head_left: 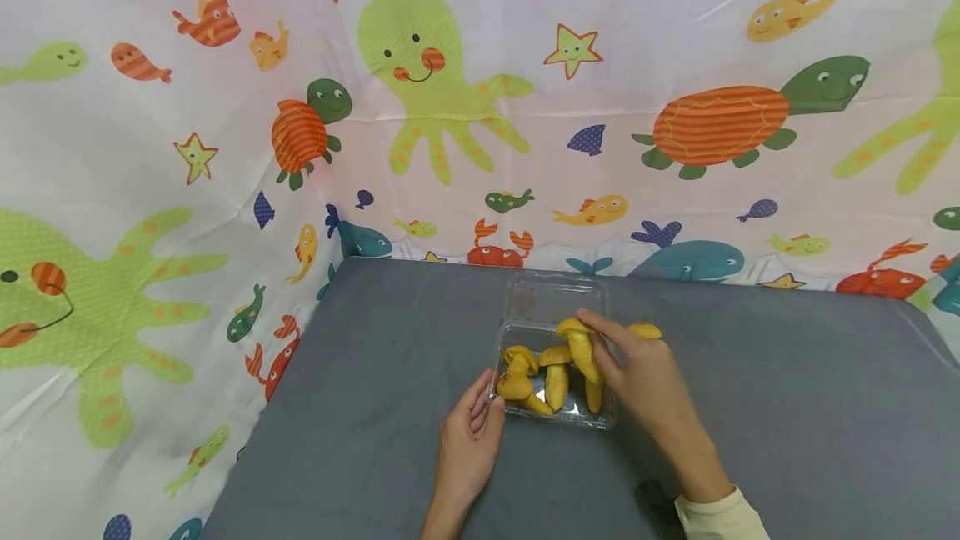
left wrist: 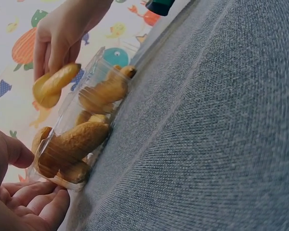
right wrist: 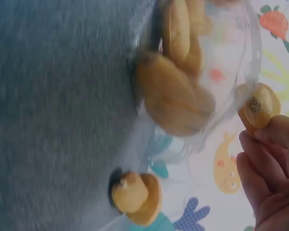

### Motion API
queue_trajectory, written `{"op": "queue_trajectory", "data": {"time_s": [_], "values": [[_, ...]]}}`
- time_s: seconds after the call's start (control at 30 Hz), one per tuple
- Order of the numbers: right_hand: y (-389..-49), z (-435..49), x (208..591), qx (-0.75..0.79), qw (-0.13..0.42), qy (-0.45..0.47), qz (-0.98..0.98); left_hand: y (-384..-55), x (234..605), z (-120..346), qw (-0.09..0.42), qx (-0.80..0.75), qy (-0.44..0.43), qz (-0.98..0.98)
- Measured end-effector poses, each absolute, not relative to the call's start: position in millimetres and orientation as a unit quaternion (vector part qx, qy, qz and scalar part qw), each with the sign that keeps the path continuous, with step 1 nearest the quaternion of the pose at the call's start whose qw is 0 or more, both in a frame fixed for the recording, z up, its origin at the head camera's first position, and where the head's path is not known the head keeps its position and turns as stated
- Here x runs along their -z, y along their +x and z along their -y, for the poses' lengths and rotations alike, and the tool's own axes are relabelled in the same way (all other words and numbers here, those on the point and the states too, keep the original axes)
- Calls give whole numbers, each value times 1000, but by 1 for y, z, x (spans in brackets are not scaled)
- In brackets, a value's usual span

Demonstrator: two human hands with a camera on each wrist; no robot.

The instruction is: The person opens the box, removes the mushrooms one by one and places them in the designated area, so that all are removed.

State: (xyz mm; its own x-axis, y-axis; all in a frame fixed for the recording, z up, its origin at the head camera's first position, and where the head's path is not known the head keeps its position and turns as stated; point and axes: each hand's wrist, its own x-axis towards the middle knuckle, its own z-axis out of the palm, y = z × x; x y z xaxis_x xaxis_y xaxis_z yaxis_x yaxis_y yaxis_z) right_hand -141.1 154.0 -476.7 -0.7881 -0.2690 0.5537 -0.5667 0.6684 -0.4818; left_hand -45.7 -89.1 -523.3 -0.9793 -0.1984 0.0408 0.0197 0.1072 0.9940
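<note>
A clear plastic box (head_left: 555,421) with its hinged lid (head_left: 555,298) folded back lies on the grey cloth. Several yellow mushrooms (head_left: 557,386) with thick stems lie inside it. My left hand (head_left: 471,440) holds the box's left side, thumb near the rim and fingers along the outer wall. Over the right part of the box, my right hand (head_left: 645,377) pinches one yellow mushroom (left wrist: 58,84) by its cap between thumb and fingers. One more mushroom (right wrist: 135,197) lies on the cloth beyond the right hand, beside the box, partly hidden in the head view.
Grey cloth (head_left: 360,407) covers the table. A white curtain (head_left: 480,107) printed with sea animals hangs along the back and left side. Near the right sleeve (head_left: 720,515) is a small dark object (head_left: 656,502).
</note>
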Motion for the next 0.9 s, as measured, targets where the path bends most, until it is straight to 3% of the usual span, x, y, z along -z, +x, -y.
{"op": "queue_trajectory", "data": {"time_s": [0.9], "values": [[-150,-226,476,-359,284,108,883,-45,524,87,77,650,65,753]]}}
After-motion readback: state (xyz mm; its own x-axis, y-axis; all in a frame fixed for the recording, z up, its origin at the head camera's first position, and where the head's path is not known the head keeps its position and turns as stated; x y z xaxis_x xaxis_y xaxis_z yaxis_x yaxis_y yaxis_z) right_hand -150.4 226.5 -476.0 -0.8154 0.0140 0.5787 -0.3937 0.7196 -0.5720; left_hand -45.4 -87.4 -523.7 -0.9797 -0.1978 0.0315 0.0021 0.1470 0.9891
